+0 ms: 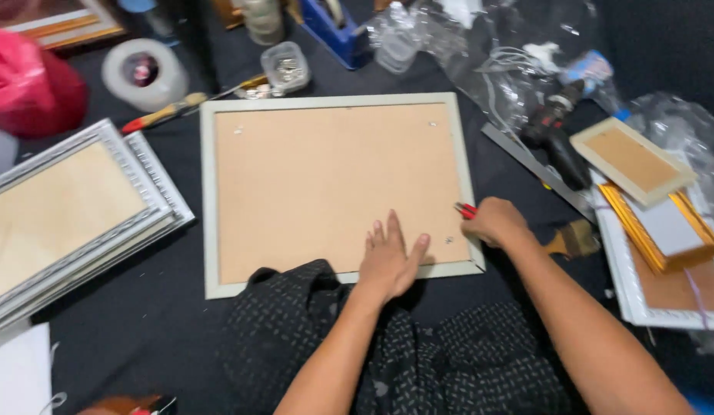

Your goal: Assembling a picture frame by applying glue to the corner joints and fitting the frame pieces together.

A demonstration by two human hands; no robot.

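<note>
Left hand (pixel 389 260) flat, fingers spread, on picture frame backing board (pixel 334 184), lower centre. Right hand (pixel 493 221) fisted around red-handled tool (pixel 464 210) at frame's right edge.

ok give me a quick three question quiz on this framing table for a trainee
1. True or false: the left hand lies flat on the backing board of the pale frame.
2. What colour are the handles of the tool in the right hand?
3. The tape roll lies: A) above and left of the pale frame B) on the gold frame C) under the brush

Key: 1 true; 2 red; 3 A
</note>
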